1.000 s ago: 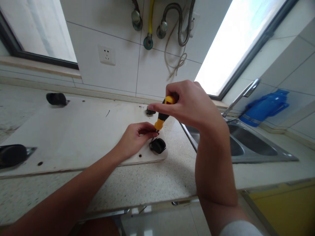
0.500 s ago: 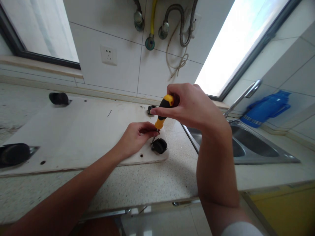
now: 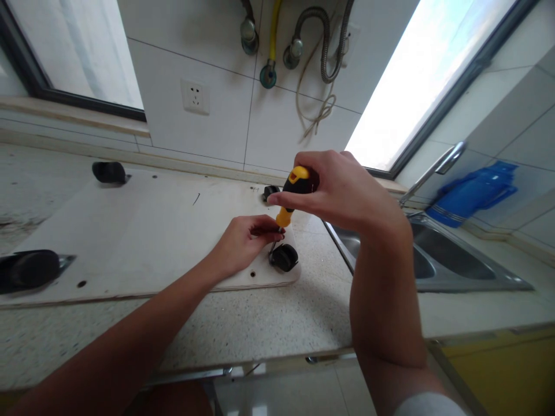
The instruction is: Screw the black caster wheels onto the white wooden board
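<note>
My right hand is closed around the black and yellow handle of a screwdriver, which tilts down toward the near right caster wheel. The thumb and fingers of my left hand pinch the metal shaft low down, beside that caster. The tip, at the caster's mounting plate, is partly hidden by my fingers. The caster stands near the rounded corner of a white board lying on the counter. Another black caster sits at the board's far right, just beyond my right thumb.
Two more casters, one at the far left and one at the near left, stand on the board. The speckled counter runs in front. To the right are a steel sink, a faucet and a blue jug.
The screwdriver handle has turned slightly in my right hand. The whole view has shifted a little, and both hands keep about the same place over the caster.
</note>
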{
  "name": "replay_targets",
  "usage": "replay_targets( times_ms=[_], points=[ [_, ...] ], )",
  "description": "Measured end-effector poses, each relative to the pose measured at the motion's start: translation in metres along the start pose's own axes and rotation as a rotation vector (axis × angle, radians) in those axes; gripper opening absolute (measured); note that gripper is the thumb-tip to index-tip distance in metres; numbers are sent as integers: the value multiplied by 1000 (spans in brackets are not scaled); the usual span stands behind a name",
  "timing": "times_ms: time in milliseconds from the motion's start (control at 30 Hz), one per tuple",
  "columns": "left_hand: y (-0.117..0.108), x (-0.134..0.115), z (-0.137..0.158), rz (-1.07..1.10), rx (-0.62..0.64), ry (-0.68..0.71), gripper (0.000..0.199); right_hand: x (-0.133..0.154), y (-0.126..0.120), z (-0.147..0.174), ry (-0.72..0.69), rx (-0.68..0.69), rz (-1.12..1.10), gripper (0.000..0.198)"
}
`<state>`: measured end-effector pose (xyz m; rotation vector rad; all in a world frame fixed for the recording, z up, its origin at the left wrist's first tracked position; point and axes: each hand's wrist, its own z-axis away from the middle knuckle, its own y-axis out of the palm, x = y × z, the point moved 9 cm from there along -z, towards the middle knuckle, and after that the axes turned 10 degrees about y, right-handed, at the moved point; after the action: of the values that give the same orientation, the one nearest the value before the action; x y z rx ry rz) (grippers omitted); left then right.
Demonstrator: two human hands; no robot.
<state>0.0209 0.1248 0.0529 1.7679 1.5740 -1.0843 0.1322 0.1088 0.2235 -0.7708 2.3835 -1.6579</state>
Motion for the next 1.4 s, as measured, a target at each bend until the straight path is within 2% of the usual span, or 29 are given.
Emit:
replay_targets(
  times_ms=[133,367,533,600,700,800,867,900,967,1033,1100,1200,1300,1400],
  points=[
    [3,1,1,45,41,-35,13,6,6,-2,-61,42,-27,38],
    [0,1,1,-17,22,-13,11,5,6,-4,18,-71,-1,46],
    [4,4,0,23,76,-20,14,11,9,1,-32,-25,-14,38],
    [6,4,1,35,101,-40,15,10,10,0,-5,-61,19,39],
    [11,5,6,20,172,-80,27,11,10,-2,22,-136,50,45],
    [19,7,12,6,258,-92,57,17,-1,1,15,-158,17,40],
    [22,8,15,16,301,-90,68,16,-22,9,24,-245,-22,34],
    [24,8,16,13,320,-87,68,14,-35,16,33,-320,-42,32],
    [24,9,17,-26,339,-65,57,0,-55,32,55,-482,-107,29],
    [24,8,16,-77,337,-23,45,-30,-55,49,129,-604,-270,27],
    [23,8,15,-84,323,-2,41,-76,-33,70,276,-731,-581,32],
    [23,11,15,-47,306,-14,44,-146,41,104,610,-799,-1118,45],
    [25,10,16,-112,334,7,43,-177,99,144,807,-883,-1349,58],
    [26,7,16,-177,355,38,39,-186,131,171,900,-921,-1529,62]
  ],
)
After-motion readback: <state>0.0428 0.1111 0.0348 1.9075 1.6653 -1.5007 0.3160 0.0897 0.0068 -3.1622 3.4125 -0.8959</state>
